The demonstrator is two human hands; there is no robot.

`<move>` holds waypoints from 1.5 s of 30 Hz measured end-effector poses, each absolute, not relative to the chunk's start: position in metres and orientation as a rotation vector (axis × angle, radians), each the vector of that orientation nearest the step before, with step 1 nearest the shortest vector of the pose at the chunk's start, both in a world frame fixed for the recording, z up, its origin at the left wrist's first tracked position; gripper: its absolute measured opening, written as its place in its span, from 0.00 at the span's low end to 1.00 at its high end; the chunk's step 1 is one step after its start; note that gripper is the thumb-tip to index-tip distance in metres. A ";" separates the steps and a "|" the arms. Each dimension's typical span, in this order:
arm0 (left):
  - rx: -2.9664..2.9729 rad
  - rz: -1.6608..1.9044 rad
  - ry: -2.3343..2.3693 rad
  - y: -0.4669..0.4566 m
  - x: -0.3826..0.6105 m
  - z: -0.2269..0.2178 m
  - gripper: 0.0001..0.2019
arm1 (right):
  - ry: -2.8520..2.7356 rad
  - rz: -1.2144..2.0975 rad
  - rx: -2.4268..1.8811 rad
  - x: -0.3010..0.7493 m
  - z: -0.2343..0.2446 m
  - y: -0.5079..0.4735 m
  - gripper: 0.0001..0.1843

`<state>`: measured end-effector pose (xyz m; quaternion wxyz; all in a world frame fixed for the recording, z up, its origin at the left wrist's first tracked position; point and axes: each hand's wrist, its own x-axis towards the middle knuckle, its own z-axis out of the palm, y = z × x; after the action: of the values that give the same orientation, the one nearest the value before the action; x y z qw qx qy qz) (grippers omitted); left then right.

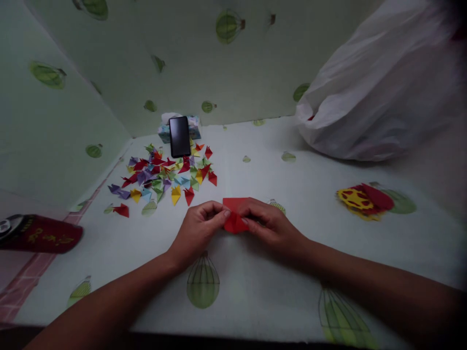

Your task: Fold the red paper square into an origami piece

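Red paper [235,224] lies at the scene's middle, between the left hand [205,221], fingers pinched closed on the paper's left edge, and the right hand [272,223], fingers likewise closed on its right side; its far edge projects beyond the left fingers; folded paper pieces [158,184] rest far left on the surface [262,177].

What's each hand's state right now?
Left hand: closed, holding the left side of the red paper.
Right hand: closed, holding its right side.
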<state>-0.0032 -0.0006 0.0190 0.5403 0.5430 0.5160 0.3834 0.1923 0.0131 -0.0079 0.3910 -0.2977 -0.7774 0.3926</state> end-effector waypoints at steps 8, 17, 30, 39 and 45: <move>1.528 0.957 1.371 -0.002 -0.002 0.017 0.08 | -1.932 1.145 -0.797 0.193 -0.004 0.011 0.12; 1.614 1.025 1.429 -0.002 -0.003 0.019 0.07 | -1.863 1.223 -0.807 0.193 -0.002 0.010 0.09; 1.810 0.996 1.377 -0.004 -0.002 0.015 0.06 | -1.953 0.974 -0.830 0.192 -0.007 0.013 0.08; 1.872 0.965 1.351 -0.007 0.000 0.013 0.06 | -1.902 0.980 -0.939 0.189 -0.006 0.009 0.09; 1.851 0.957 1.339 -0.008 0.000 0.013 0.06 | -1.859 1.026 -0.973 0.188 -0.004 0.008 0.09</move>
<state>-0.0002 -0.0076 0.0132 0.3260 0.7065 0.5111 0.3654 0.1882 0.0081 -0.0040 0.3920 -0.3832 -0.7321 0.4042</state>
